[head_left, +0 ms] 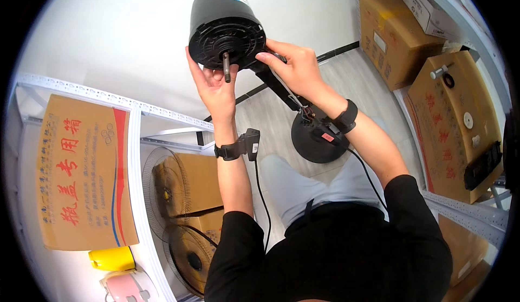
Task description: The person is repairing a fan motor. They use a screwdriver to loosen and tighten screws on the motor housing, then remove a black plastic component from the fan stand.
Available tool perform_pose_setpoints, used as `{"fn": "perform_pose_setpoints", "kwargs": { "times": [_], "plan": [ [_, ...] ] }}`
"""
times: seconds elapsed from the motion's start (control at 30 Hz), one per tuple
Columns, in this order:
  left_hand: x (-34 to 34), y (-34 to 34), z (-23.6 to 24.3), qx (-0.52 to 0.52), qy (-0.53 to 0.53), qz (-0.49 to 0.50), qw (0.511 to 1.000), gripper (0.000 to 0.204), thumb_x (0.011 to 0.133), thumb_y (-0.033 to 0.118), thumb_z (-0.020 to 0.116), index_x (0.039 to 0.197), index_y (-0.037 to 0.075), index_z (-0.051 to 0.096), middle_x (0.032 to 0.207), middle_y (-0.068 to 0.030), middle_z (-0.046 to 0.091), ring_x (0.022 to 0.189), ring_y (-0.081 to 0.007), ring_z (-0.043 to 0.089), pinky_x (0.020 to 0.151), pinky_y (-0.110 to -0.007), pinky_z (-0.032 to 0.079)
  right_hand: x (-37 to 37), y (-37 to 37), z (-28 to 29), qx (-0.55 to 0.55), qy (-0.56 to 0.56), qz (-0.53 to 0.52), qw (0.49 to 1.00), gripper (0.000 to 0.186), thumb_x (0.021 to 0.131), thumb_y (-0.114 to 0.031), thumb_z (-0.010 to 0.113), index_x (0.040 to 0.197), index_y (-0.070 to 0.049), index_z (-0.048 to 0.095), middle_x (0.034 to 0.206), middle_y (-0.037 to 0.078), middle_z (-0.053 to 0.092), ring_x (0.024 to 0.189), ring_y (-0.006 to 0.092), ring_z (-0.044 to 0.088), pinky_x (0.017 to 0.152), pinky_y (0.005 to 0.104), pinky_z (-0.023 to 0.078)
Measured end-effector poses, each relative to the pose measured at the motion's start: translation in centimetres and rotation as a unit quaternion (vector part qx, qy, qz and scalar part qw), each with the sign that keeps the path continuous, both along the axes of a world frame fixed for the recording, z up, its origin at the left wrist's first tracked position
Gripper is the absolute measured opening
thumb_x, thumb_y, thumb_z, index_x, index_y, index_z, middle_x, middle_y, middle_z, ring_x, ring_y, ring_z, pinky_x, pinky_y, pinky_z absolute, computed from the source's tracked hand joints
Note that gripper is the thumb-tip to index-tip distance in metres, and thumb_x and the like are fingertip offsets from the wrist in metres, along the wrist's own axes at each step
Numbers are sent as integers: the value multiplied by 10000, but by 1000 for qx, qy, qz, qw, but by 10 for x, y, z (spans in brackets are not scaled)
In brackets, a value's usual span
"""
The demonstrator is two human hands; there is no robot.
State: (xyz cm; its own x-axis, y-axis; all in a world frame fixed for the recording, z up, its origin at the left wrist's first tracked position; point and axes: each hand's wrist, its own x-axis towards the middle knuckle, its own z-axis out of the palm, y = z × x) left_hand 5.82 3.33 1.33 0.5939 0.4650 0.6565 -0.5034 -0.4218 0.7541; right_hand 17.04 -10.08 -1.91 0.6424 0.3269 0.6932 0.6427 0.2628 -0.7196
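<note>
The black motor head of a stand fan [223,17] is tilted toward me, with its bare metal shaft [227,66] sticking out of the front. My left hand [215,88] cups the housing from below and the left side, its fingers partly hidden behind it. At the right edge, my right hand [298,68] grips the housing near the neck; its thumb shows at the rim and most fingertips are hidden. From there a black pole [276,88] runs down to the round black base [319,142] on the floor. Exposed wires [309,115] show near the base. Both wrists wear black straps.
Two fan grilles [154,185] lean against cartons at my left, below a shelf holding a cardboard box [84,177]. On another box [452,107] at the right lie a metal bolt-like piece [441,71], a black ring [448,80], a white disc [468,120] and a black object [483,166].
</note>
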Motion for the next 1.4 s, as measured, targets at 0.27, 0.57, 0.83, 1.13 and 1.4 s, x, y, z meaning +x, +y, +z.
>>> {"fn": "perform_pose_setpoints", "kwargs": {
  "times": [0.27,0.57,0.83,1.13,1.4],
  "plan": [
    [16,-18,-35,-124,-45,60,989,404,956,28,632,1330,-32,495,1202,-81,604,1116,-142,571,986,-284,442,-2,-8,17,-23,64,42,997,371,887,-183,736,1217,-25,674,1066,136,740,965,169,711,837,287,539],
    [13,-20,-27,-199,-73,-37,977,305,958,89,657,1223,-26,560,1041,-23,602,859,-70,500,764,-222,398,-1,-6,19,-24,58,31,998,321,858,-181,759,1141,-39,709,1000,87,702,787,141,647,757,277,524],
    [11,-31,-27,-249,-114,-54,960,295,962,75,650,1227,-43,596,1112,-46,646,1009,-83,570,880,-244,452,-10,3,12,8,145,59,988,315,868,-157,770,1121,17,702,927,28,669,786,70,590,735,234,497],
    [9,-33,-13,-244,-74,-3,967,238,955,55,645,1173,-34,615,986,-16,635,786,-53,499,661,-212,380,-7,5,11,57,211,138,966,353,858,-99,781,1157,55,673,946,9,650,833,67,583,775,223,503],
    [15,-18,-25,-248,-105,-38,962,371,927,52,687,1260,-45,557,1028,-37,645,906,-80,576,822,-226,468,2,2,17,16,203,160,966,400,859,-61,768,1217,42,624,994,26,637,916,86,592,840,235,517]
  ]
}}
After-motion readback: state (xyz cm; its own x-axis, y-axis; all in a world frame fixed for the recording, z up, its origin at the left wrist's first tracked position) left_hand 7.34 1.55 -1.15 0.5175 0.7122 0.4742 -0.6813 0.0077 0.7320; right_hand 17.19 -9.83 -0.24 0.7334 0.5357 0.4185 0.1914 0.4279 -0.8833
